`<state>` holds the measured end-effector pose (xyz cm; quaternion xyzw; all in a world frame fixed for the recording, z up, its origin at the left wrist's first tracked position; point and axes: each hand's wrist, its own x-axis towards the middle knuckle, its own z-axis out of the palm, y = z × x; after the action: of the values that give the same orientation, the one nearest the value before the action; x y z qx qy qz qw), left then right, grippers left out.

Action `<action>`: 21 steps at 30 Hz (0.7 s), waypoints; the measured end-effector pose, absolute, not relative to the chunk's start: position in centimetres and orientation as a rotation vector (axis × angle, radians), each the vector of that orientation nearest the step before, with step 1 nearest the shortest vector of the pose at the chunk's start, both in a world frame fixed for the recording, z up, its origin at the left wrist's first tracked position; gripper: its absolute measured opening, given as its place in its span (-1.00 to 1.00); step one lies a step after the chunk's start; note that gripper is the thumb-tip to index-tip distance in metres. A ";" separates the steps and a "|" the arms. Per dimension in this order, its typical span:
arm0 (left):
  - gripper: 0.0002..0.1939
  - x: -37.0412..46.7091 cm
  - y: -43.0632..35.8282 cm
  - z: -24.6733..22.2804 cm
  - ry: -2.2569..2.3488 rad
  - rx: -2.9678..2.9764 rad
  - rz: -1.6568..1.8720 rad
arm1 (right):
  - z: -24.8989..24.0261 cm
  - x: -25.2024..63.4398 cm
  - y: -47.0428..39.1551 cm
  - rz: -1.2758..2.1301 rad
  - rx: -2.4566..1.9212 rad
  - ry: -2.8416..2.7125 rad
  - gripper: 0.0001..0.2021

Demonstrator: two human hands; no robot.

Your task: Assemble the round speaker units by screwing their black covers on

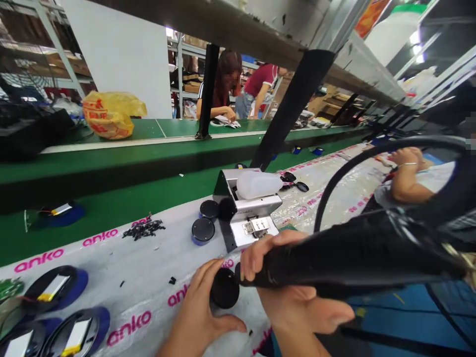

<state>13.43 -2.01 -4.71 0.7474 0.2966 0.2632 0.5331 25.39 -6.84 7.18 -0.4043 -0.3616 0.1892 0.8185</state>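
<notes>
My left hand [203, 305] curves around a small black round part [225, 288] on the plastic-covered bench, fingers along its far-left side and thumb apart near its lower edge. My right hand [282, 282] is wrapped around a thick black cylindrical tool [316, 260], whose narrow end is beside the round part; whether they touch I cannot tell. Just beyond my hands stands a silver and black bench device [253, 218] with a white plastic bottle [259, 184] lying on top. Two black round parts with blue sides, one nearer [203, 231] and one behind [209, 208], sit left of it.
A pile of small black pieces [144, 228] lies left on the printed plastic sheet [148, 282]. Several blue round housings [76, 332] with white battery packs are at lower left. A black post [293, 104] rises behind the device. Co-workers [405, 173] are at right and across the bench.
</notes>
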 end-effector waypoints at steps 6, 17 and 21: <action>-0.22 13.9 -2.2 -3.9 0.759 1.749 0.583 | 7.5 25.8 -5.8 0.412 -0.834 -0.798 -0.44; -0.32 14.2 -2.0 -3.3 0.748 1.734 0.590 | 4.9 25.7 -4.8 0.576 -0.849 -0.792 -0.46; -0.46 14.3 -1.9 -2.9 0.740 1.714 0.590 | 4.1 25.7 -5.1 0.571 -0.887 -0.789 -0.37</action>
<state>14.28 -1.91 -2.90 0.7265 0.3137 0.2502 0.5579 25.75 -5.06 4.09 -0.4122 -0.3667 0.2655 0.7906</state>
